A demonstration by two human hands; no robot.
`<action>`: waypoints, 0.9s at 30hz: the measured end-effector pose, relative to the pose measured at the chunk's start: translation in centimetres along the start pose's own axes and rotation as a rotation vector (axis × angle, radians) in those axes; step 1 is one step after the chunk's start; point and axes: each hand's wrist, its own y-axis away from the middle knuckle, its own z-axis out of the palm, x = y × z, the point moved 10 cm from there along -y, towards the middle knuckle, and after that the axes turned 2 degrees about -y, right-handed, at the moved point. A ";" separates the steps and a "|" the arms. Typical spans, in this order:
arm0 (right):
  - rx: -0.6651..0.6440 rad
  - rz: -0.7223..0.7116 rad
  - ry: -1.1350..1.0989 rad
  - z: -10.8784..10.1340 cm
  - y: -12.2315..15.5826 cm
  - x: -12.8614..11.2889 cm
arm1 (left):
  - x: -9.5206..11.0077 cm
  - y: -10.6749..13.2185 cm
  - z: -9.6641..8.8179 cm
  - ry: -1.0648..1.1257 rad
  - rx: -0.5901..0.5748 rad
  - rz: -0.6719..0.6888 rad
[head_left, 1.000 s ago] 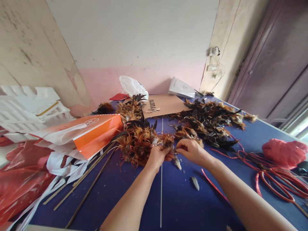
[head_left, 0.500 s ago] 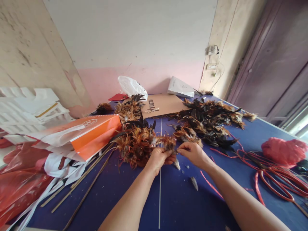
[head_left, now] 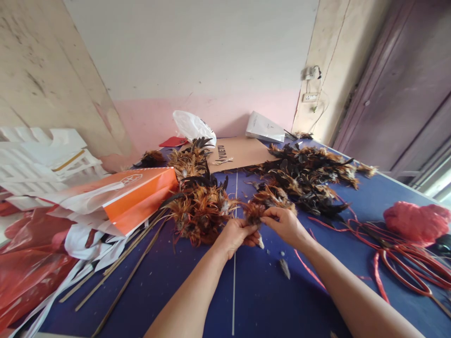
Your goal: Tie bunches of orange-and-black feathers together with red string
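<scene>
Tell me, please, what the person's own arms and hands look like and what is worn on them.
The left forearm and right forearm are bare, with no sleeve in view. The left hand and right hand wear no gloves, and no ring, watch or bracelet shows on the sides that face the camera.

Matt dark-blue table top (head_left: 268, 305): smooth, dusted with fluff. Small tuft of brown-and-black feathers (head_left: 252, 212) at table centre: soft, fluffy. Orange-and-white paper bag (head_left: 141, 197), table left: semi-gloss. Crumpled red plastic film (head_left: 24, 272), table left edge: glossy. Flat brown cardboard sheet (head_left: 243, 151), table far end: matt.
</scene>
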 end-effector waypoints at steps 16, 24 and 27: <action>0.099 0.182 -0.209 0.1 0.4 0.9 | 1.0 0.0 -0.5 0.220 0.097 0.073; 0.055 0.224 -0.371 0.8 0.5 1.4 | 1.4 0.7 1.2 0.101 -0.025 0.067; 0.047 0.199 -0.382 0.9 0.4 1.2 | 1.6 0.9 1.5 0.075 -0.065 0.082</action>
